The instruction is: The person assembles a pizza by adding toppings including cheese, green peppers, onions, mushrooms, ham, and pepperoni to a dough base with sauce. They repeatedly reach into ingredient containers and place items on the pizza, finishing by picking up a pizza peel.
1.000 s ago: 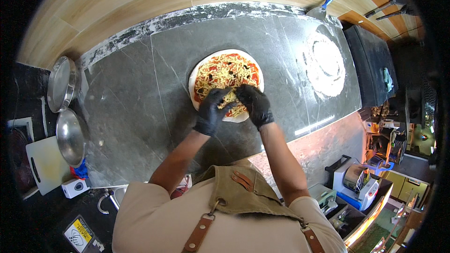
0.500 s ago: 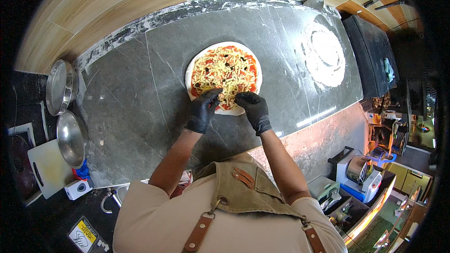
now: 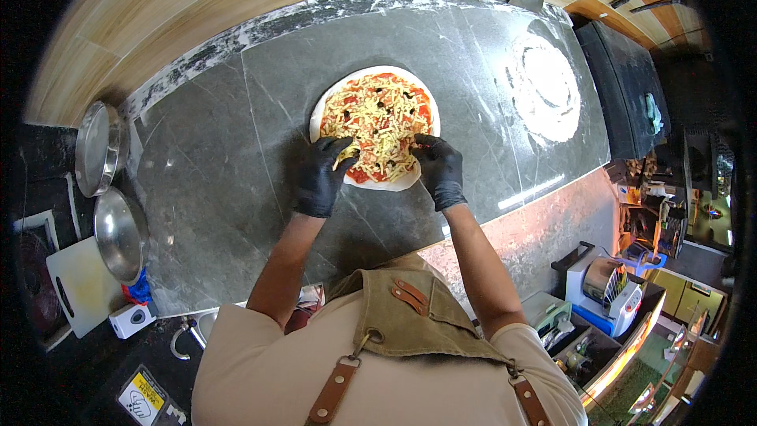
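An uncooked round pizza (image 3: 380, 114) lies on the dark grey stone worktop, its pale dough rim around red sauce, shredded yellow cheese and several black olive pieces. My left hand (image 3: 318, 177), in a black glove, is at the lower left edge, fingers bent together on the rim. Some yellow topping shows by its fingertips. On the opposite side my right hand (image 3: 441, 172), gloved in black too, has its fingers closed on the lower right edge. Both hands cover parts of the rim, and the undersides of the fingers are hidden.
A round patch of white flour (image 3: 544, 88) covers the right of the worktop (image 3: 205, 166). A blue-handled scraper (image 3: 530, 0) stands by the back wall. Metal pans (image 3: 96, 148), a steel bowl (image 3: 120, 235) and a white cutting board (image 3: 81, 284) line the left. A black box (image 3: 623, 83) borders the right.
My hands have moved apart, from the near part of the pizza to its left and right edges. More of the cheese at the near side shows now.
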